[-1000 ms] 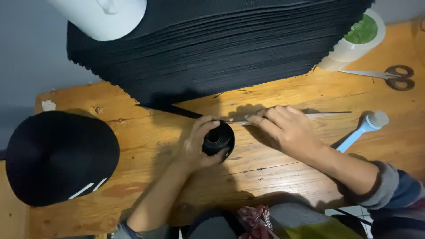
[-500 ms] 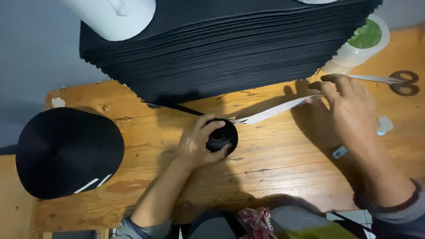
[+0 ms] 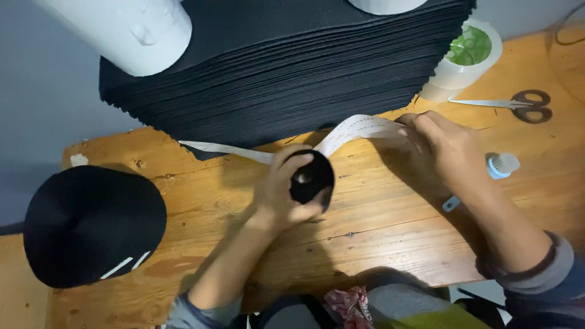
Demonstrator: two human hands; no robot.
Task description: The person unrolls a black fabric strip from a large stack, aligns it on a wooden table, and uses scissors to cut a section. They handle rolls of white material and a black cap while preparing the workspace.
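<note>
Left hand point(image 3: 283, 195) gripping black roll point(image 3: 312, 176); right hand point(image 3: 448, 149), moved rightward, pinching white strip point(image 3: 359, 128), pulling longer length off roll above bench point(image 3: 378, 231).

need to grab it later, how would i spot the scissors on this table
Start at the tall stack of black sheets at the back of the wooden table and go right, past the roll of clear tape. The scissors lie flat just below it, closed, the only thing with dark looped handles and thin metal blades.
</note>
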